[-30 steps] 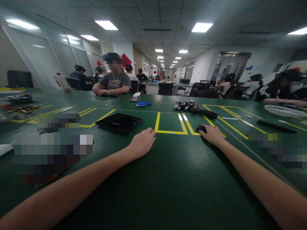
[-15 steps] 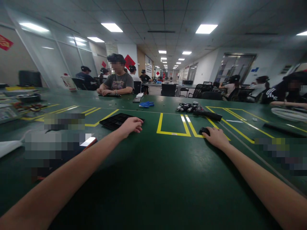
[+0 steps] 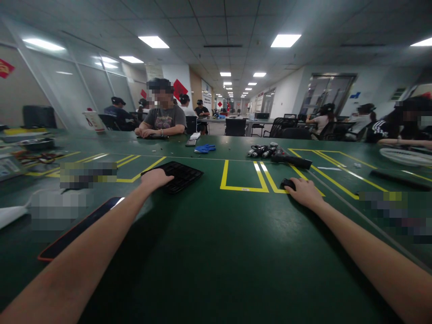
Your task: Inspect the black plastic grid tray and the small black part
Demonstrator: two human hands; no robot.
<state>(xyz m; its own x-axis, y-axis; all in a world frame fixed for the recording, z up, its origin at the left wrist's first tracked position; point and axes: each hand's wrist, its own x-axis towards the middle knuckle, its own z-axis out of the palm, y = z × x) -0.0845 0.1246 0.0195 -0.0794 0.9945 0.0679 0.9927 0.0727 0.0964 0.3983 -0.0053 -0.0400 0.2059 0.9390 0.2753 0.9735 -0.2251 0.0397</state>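
My left hand (image 3: 155, 179) is at the left end of a flat black compartmented tray (image 3: 184, 176) on the green table. The thumb lies over the tray's near side and the fingers, partly hidden, close on its left edge. Farther right, my right hand (image 3: 305, 192) is curled round a small black object (image 3: 288, 183) shaped like a computer mouse. That object rests on the table by a yellow tape line, and the hand covers part of it.
A dark tablet-like device with an orange edge (image 3: 81, 229) lies by my left forearm. Beyond my hands are a blue glove (image 3: 205, 148), a bundle of black cables (image 3: 265, 150) and a dark cylinder (image 3: 292, 162). A person (image 3: 165, 112) sits across the table.
My left hand has moved left from above the tray's right part to its left edge and taken hold there. My right hand stays on the small black object.
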